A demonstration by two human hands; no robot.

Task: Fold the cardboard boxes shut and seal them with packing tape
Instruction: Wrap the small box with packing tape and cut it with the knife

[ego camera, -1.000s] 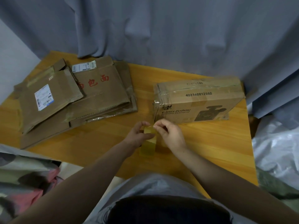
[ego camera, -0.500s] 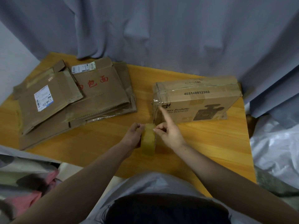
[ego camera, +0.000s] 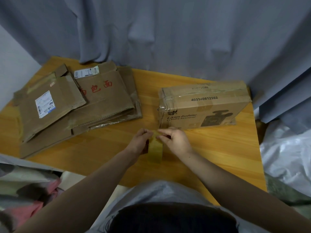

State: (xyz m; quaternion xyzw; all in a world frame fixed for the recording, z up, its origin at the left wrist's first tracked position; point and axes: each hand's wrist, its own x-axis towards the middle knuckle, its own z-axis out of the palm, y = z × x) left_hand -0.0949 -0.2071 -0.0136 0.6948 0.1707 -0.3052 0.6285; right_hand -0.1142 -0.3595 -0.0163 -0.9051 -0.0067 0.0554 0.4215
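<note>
1. My left hand (ego camera: 140,142) grips the roll of packing tape (ego camera: 155,151) from its left side. The fingers are curled round the roll, which stands on edge over the near middle of the wooden table (ego camera: 210,148).
2. My right hand (ego camera: 175,140) is at the roll's top right, thumb and forefinger pinched together on the upper rim. I cannot tell whether they have caught a loose end of tape or only the roll's surface.
3. The two hands almost meet above the roll, with the yellowish band of tape showing between and below them.
4. The closed cardboard box (ego camera: 202,106) lies just beyond my right hand, toward the far right of the table. Glossy tape already shows along its top and left edges. It carries a printed number and a dark bottle picture on the side facing me.
5. The flattened cardboard boxes (ego camera: 104,101) lie stacked at the far left of the table, well apart from my hands. The topmost one bears a white shipping label (ego camera: 44,104), and the one beneath it has red characters.
6. A grey curtain (ego camera: 168,39) hangs behind the table.
7. A white plastic sheet (ego camera: 286,157) lies off the table's right edge.
8. Crumpled cloth (ego camera: 25,190) sits at the near left.
</note>
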